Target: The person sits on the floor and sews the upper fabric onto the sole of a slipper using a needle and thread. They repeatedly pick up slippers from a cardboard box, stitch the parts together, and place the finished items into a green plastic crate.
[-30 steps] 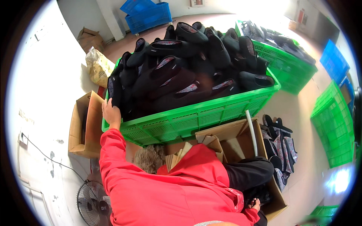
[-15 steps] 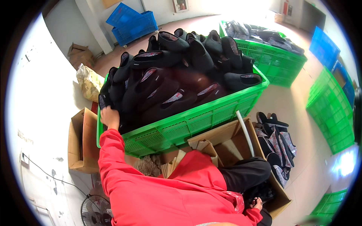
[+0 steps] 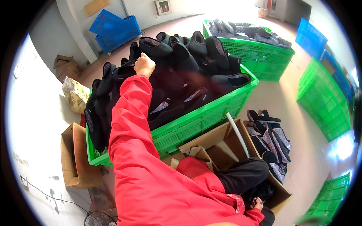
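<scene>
My left hand (image 3: 144,65) reaches over the heaped green crate, its fingers curled closed at the opening of a black slip-on shoe (image 3: 122,72). Part of that shoe is hidden behind the hand and red sleeve. Many more black shoes (image 3: 181,54) with patterned linings fill the green crate (image 3: 200,117) above its rim. Low at the right, by my lap, my right hand (image 3: 258,203) is closed beside dark items (image 3: 260,193) in a cardboard box (image 3: 279,199). Whatever it holds is too small and dark to name.
Shoes with patterned linings (image 3: 269,141) lie on the floor right of the box. A second green crate (image 3: 256,56) holds grey shoes. Blue crates (image 3: 118,35) stand at the back left. A carton (image 3: 77,156), a yellowish bag (image 3: 75,94) and a fan (image 3: 98,218) are at left.
My left hand has moved from the crate's near left corner up and right to a shoe on the heap. The view has shifted slightly; my right hand stays in place.
</scene>
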Motion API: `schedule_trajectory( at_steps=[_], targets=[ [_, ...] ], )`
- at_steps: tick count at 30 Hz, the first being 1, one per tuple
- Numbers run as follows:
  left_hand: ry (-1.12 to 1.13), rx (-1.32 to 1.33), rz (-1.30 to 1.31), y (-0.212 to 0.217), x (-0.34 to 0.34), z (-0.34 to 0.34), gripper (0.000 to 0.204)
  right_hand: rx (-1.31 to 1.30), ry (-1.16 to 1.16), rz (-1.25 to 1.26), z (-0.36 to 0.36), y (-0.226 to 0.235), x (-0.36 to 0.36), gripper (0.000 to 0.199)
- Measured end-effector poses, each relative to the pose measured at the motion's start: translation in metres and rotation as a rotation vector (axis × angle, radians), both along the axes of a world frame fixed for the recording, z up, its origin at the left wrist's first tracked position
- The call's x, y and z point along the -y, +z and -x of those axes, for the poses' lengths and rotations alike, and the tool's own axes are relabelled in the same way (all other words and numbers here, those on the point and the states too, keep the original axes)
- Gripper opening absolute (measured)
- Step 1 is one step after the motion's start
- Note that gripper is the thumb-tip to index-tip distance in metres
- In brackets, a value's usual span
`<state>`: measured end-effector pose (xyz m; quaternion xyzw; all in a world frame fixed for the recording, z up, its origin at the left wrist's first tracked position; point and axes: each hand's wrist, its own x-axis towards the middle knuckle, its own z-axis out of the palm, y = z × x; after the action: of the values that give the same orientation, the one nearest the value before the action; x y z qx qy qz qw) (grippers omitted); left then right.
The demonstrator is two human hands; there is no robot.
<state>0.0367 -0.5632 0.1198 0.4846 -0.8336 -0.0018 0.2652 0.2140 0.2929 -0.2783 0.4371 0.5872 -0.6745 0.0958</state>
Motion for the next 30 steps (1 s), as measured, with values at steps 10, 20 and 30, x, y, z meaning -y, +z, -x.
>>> schedule_trajectory(
  at_steps=[10, 20, 30],
  targets=[
    [0.113, -0.198, 0.316, 0.071, 0.037, -0.085, 0.038, 0.004, 0.02, 0.022, 0.002, -0.009, -0.007, 0.018],
    [-0.043, -0.16, 0.212, 0.003, 0.078, -0.255, 0.041, 0.049, 0.102, -0.03, 0.01, -0.013, -0.001, 0.014],
    [0.088, 0.208, 0.094, -0.058, 0.041, -0.209, 0.066, 0.047, 0.129, -0.045, 0.009, -0.015, -0.005, 0.014]
  ],
)
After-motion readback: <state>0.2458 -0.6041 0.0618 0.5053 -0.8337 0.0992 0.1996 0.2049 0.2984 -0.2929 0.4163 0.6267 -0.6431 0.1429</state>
